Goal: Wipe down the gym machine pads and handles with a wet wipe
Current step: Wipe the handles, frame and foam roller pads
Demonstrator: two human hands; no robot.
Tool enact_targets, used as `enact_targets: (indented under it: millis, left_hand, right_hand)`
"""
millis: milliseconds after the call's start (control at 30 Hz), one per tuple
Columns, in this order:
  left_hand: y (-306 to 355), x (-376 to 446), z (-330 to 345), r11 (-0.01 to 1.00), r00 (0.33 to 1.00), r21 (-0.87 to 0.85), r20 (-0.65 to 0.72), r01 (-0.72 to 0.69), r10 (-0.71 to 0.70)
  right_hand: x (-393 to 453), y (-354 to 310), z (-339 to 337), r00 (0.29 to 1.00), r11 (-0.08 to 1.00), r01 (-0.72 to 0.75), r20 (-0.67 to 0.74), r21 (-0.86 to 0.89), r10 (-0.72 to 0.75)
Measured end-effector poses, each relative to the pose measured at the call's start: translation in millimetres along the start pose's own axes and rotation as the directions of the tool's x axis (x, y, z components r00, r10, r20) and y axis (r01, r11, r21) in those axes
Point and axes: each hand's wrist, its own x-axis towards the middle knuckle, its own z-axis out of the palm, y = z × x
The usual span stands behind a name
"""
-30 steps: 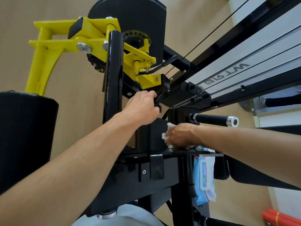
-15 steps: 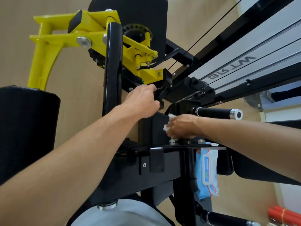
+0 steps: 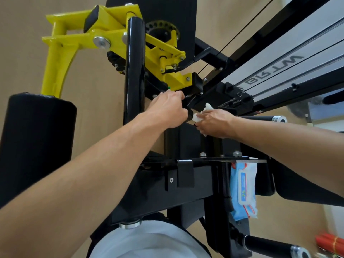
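Wipe (image 3: 202, 113) has been lifted off the lower bracket, clutched in the right hand (image 3: 214, 123). Frame (image 3: 189, 107) is gripped by the left hand (image 3: 167, 110), so that spot probably gets wiped next.

Floor (image 3: 96, 116): tan, seen behind the frame.
Red bundle (image 3: 329, 243): laid on the floor at lower right, banded in yellow.
White garment (image 3: 149, 243): seen at the bottom edge.

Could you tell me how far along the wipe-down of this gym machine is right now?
Nothing shows as finished; no surface looks visibly wiped. In hand: the right hand holds a crumpled wipe against the black frame, while the left hand grips a black part beside it. Seemingly left: the roller pad and the handles, which neither hand touches. The wipe pack hangs nearby for fresh wipes.
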Motion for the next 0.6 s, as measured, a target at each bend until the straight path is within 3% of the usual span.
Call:
enact_targets:
  millis: [100,167,267,333,533,600]
  left_hand:
    - [0,0,0,1.0,1.0,-0.007,0.009,-0.003,0.004]
    - [-1,-1,0,1.0,1.0,0.0,0.019,-0.001,0.001]
    - [1,-1,-2,1.0,1.0,0.007,0.031,0.004,-0.004]
    - [4,-3,-3,1.0,0.999,0.005,0.039,0.01,-0.01]
    - [4,-6,-3,1.0,0.998,-0.012,0.057,0.01,-0.009]
    - [4,-5,-3,1.0,0.998,-0.002,0.067,0.02,-0.02]
  right_hand:
    - [-9,-35,2,0.975,0.982,0.184,0.118,0.038,-0.187]
    - [-14,-39,7,0.959,0.966,0.248,0.122,0.067,-0.255]
    - [-6,-12,9,0.991,0.986,0.126,-0.039,-0.112,-0.131]
    - [-4,-4,5,0.998,0.997,-0.001,-0.058,-0.081,-0.003]
    - [-16,-39,6,0.962,0.965,0.259,0.076,0.053,-0.262]
    - [-11,-15,0,0.988,0.988,0.154,-0.027,-0.026,-0.155]
